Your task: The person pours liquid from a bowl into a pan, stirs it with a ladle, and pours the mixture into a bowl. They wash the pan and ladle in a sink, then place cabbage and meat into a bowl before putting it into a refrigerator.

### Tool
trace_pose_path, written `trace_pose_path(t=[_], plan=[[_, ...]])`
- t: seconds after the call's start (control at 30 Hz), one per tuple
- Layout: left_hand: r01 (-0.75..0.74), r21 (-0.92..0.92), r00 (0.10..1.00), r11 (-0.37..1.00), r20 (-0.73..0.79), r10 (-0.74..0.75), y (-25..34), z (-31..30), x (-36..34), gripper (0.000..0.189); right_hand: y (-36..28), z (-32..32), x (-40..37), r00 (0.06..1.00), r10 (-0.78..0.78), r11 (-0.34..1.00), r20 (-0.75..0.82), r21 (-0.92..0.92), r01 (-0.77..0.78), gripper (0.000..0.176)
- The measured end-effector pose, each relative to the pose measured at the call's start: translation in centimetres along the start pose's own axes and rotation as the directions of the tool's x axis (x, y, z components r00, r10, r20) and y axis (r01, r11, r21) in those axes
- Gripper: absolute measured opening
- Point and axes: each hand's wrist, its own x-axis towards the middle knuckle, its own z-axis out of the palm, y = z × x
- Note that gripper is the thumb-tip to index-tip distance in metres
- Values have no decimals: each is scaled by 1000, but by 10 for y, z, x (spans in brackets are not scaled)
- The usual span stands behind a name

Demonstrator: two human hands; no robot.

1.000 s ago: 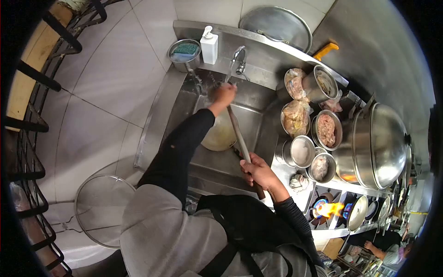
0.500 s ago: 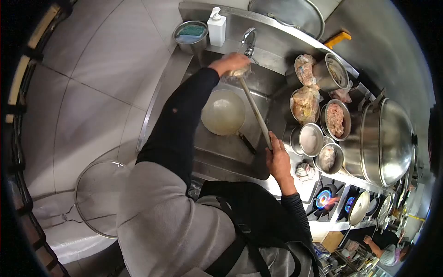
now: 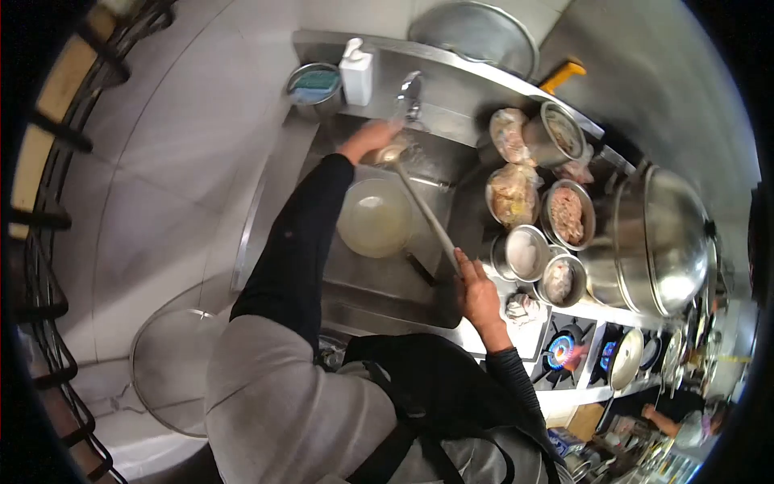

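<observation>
My right hand (image 3: 478,298) is closed round the long pale handle of a ladle (image 3: 426,211). The ladle slants over the sink (image 3: 363,292), its bowl end near the tap (image 3: 409,95). At that bowl end is my left hand (image 3: 369,142), reaching across from the left. Its fingers are blurred, so their grip cannot be made out. Water splashes beside the bowl, under the tap. Below, in the sink, lies a round pan (image 3: 375,218) with cloudy liquid in it and a black handle.
A soap bottle (image 3: 356,74) and a pot holding sponges (image 3: 315,87) stand behind the sink. To the right are metal bowls of minced meat (image 3: 567,214) and other food, a large lidded pot (image 3: 665,242) and a lit burner (image 3: 559,352). Another person (image 3: 681,423) is at far right.
The whole view has shifted, so the sink appears lower and further left. My left hand and the ladle's bowl have drawn slightly away from the tap. My right hand keeps its grip.
</observation>
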Motion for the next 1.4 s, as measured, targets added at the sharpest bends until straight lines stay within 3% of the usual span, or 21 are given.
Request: trace_pose_path(t=[0.03,0.1,0.2,0.27,0.3,0.4,0.47,0.53,0.57,0.63,0.7,0.73,0.77,0.83,0.93,1.0,1.13,1.2,1.33,1.37,1.4], plan=[[-299,213,945,930,-70,320,-11,-6,-9,48,4,3,-5,1000,-5,1000,-12,7,5,60],[-49,-70,999,996,3,49,4,6,-8,43,22,22,-10,1000,-12,1000,2,7,12,60],[-632,260,764,730,48,644,55,-3,-43,36,8,11,-13,998,55,997,8,58,-55,59],[-199,133,975,971,131,182,47,-8,-28,42,-4,-2,-18,999,40,999,20,3,-40,59],[10,-496,983,868,164,82,-34,11,24,50,-4,-6,-19,993,117,993,-28,6,-117,59],[194,-355,960,915,259,-103,16,-15,-1,48,-2,-7,-23,996,79,993,37,83,-82,60],[-562,145,824,814,187,535,67,-17,-35,51,5,5,-25,998,45,957,-50,288,-29,62],[-621,136,784,772,118,609,46,-7,-22,53,9,16,-27,997,80,924,-6,377,-72,61],[-258,-280,952,924,89,293,38,-11,-15,52,12,24,-27,996,59,839,-62,544,-16,55],[276,-849,935,451,128,-331,14,-6,-2,55,12,20,-25,993,31,723,-116,688,58,49],[290,-822,956,489,277,-100,-8,18,-15,58,-10,-11,-27,879,68,-303,472,849,-432,30],[47,-780,937,624,251,244,-35,45,-8,51,-25,-23,-25,868,128,-430,480,815,-387,12],[297,-889,925,349,358,126,-45,66,-3,52,-22,-26,-21,843,91,-480,530,765,-429,5],[66,-709,998,702,55,-38,61,35,-49,61,-27,-39,-20,794,25,-560,607,667,-492,8],[-449,179,811,876,-329,483,-16,40,4,38,-21,-24,-24,760,-82,-513,645,626,-587,42],[-130,287,970,949,-162,182,27,1,-16,29,-22,-19,-26,743,-102,-593,661,559,-579,42],[151,342,962,927,-268,-58,55,-14,-25,38,-25,-30,-24,745,-99,-486,660,621,-615,44],[56,209,804,976,-589,80,58,-1,-31,46,-44,-46,-20,693,155,-145,704,710,-689,44],[279,-347,951,896,-28,-307,65,40,-58,53,-36,-24,-25,736,47,62,675,734,-677,53],[112,-517,947,849,-204,-249,42,78,-50,54,-32,-25,-28,793,91,350,602,726,-592,55],[-10,-270,959,963,-275,-67,49,87,-63,49,-25,-27,-29,830,113,615,545,618,-490,57]])
